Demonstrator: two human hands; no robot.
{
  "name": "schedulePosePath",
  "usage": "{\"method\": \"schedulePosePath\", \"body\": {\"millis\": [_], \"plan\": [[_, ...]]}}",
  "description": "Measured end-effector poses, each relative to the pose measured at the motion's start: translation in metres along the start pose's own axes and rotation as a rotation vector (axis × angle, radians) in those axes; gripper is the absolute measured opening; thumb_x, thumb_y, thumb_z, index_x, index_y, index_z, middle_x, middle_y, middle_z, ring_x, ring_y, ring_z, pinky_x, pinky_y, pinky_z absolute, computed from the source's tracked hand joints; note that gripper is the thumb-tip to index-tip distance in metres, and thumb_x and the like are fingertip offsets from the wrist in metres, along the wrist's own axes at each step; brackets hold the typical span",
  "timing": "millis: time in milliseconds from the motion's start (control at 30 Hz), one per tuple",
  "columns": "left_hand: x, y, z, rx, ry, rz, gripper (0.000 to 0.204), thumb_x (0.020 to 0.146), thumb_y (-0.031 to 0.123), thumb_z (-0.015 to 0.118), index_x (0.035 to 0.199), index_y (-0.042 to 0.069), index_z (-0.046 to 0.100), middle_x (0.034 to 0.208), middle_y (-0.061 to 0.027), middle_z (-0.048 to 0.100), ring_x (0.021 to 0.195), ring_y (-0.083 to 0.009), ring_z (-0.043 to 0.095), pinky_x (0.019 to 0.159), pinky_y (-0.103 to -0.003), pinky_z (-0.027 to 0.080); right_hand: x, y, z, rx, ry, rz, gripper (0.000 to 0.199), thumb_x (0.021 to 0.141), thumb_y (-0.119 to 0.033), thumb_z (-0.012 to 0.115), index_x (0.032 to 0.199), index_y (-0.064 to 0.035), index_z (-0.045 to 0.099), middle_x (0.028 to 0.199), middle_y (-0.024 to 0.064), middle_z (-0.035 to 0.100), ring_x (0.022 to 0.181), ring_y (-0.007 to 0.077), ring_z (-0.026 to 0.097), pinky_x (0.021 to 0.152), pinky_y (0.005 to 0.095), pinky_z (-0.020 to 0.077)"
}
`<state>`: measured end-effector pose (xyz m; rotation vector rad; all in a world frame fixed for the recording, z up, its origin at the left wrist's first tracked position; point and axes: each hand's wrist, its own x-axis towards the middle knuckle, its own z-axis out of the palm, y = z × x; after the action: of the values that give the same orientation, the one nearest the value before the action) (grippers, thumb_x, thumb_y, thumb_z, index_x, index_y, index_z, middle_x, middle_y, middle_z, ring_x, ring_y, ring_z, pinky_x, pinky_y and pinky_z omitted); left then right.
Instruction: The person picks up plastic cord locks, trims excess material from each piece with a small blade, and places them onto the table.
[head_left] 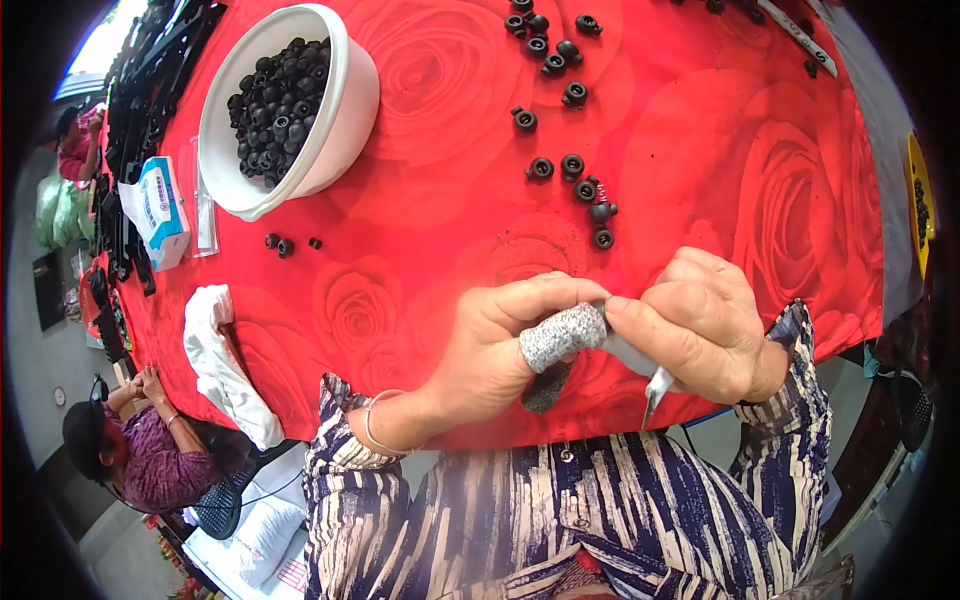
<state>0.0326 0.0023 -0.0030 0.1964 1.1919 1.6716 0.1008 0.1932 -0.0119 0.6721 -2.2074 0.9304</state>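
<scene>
I see the soft grey wrap (563,338) around a finger of my left hand (485,350), curled, grip unclear, at the near edge of the red-covered table (440,235); right hand (700,325) closed around a pale pointed thing (659,382). Wrap: probably light, flexible, grippy; best pinched by an end.

Speckled grey wrap (563,337), curled tube-like, near side, centre — slim pale tool (658,382) just right, thin metallic-looking tip pointing nearward.

On a red rose-print tablecloth (430,245) lie a blue-and-white tissue box (162,215) and a crumpled white cloth (222,368)
</scene>
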Motion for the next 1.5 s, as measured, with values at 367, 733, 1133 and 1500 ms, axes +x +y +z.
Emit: {"method": "schedulePosePath", "body": {"millis": [367,733,1133,1500], "plan": [[0.001,0.010,-0.003,0.107,-0.010,0.080,0.019,0.090,0.006,0.059,0.107,-0.002,0.062,0.087,-0.0017,0.056,0.055,-0.0035,0.051,0.042,-0.019,0.038,0.012,-0.001,-0.004,0.135,-0.089,0.287,0.038,0.063,-0.009,0.069,0.096,0.0030,0.056,0.071,0.0070,0.051,0.055,0.0172,0.049,0.044,0.0296,0.0357],[0.006,0.000,-0.013,0.151,-0.033,0.161,0.022,0.089,0.006,0.059,0.110,-0.001,0.061,0.086,-0.0009,0.056,0.058,-0.0025,0.050,0.044,-0.018,0.037,0.010,0.002,-0.011,0.300,-0.264,0.559,0.033,0.079,-0.003,0.055,0.111,0.0040,0.054,0.084,0.0135,0.055,0.067,0.0235,0.053,0.060,0.0329,0.0426],[0.008,-0.003,-0.016,0.063,-0.052,0.099,0.024,0.090,0.007,0.058,0.113,-0.002,0.060,0.084,0.0019,0.054,0.064,-0.0020,0.049,0.050,-0.018,0.038,0.009,0.002,-0.008,0.282,-0.282,0.546,0.030,0.080,-0.002,0.057,0.110,0.0047,0.055,0.080,0.0129,0.054,0.065,0.0237,0.054,0.057,0.0324,0.0432],[0.008,-0.004,-0.017,0.011,-0.036,0.087,0.024,0.090,0.005,0.059,0.113,-0.002,0.060,0.087,0.0015,0.055,0.070,-0.0029,0.051,0.059,-0.018,0.041,0.007,0.003,-0.005,0.285,-0.253,0.545,0.029,0.079,-0.002,0.059,0.108,0.0047,0.055,0.078,0.0126,0.055,0.065,0.0238,0.054,0.057,0.0323,0.0433]]}}
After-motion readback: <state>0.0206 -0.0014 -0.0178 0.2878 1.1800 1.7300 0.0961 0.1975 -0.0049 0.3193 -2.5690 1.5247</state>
